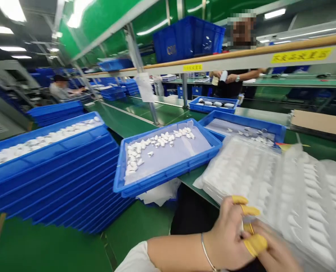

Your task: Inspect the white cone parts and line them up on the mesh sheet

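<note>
My left hand (230, 236), with yellow finger cots and a thin bracelet on the wrist, is closed around a small white part (242, 227), mostly hidden by the fingers. My right hand (277, 247), blurred by motion, meets it at the fingertips, closed on the same part. Both hands are at the near edge of a clear plastic tray (241, 166) holding rows of white pieces under a thin film. To the left, a blue bin (168, 177) lined with pale sheet carries several loose white parts (163, 139).
A tall stack of blue trays (57, 177) stands at left, its top one filled with white pieces. Another blue bin (279, 132) lies behind the plastic tray. A shelf (236, 56) on metal posts crosses above the green bench. A co-worker (230, 83) stands opposite, holding a white object.
</note>
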The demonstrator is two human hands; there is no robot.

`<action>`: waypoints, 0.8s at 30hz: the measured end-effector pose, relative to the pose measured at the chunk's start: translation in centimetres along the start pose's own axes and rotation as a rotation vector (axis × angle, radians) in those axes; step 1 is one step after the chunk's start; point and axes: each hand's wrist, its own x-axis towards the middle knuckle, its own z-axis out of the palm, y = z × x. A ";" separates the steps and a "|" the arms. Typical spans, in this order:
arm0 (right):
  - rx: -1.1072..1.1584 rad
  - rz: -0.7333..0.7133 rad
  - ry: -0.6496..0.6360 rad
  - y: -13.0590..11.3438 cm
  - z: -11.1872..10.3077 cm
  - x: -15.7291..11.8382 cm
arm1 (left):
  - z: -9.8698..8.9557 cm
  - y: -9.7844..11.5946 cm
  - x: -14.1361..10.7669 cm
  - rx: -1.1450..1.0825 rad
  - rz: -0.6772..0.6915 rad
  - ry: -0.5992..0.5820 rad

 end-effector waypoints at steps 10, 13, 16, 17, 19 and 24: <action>0.559 0.380 0.272 0.6 -1.3 -2.5 | 0.7 -1.9 -1.5 -0.177 -0.636 -0.445; 0.585 0.372 0.264 0.8 -1.0 -3.2 | 0.9 -1.4 -1.0 -0.219 -0.659 -0.507; 0.570 0.359 0.242 0.6 -0.9 -3.7 | 1.0 -0.9 -0.6 -0.164 -0.687 -0.529; 0.555 0.363 0.246 0.6 -0.9 -3.8 | 1.0 -0.8 -0.5 -0.111 -0.681 -0.545; 0.475 0.390 0.259 0.7 -0.7 -3.9 | 1.1 -0.8 -0.4 0.020 -0.624 -0.588; 0.192 0.421 0.255 0.6 -0.4 -3.7 | 0.9 -0.8 -0.6 0.115 -0.449 -0.667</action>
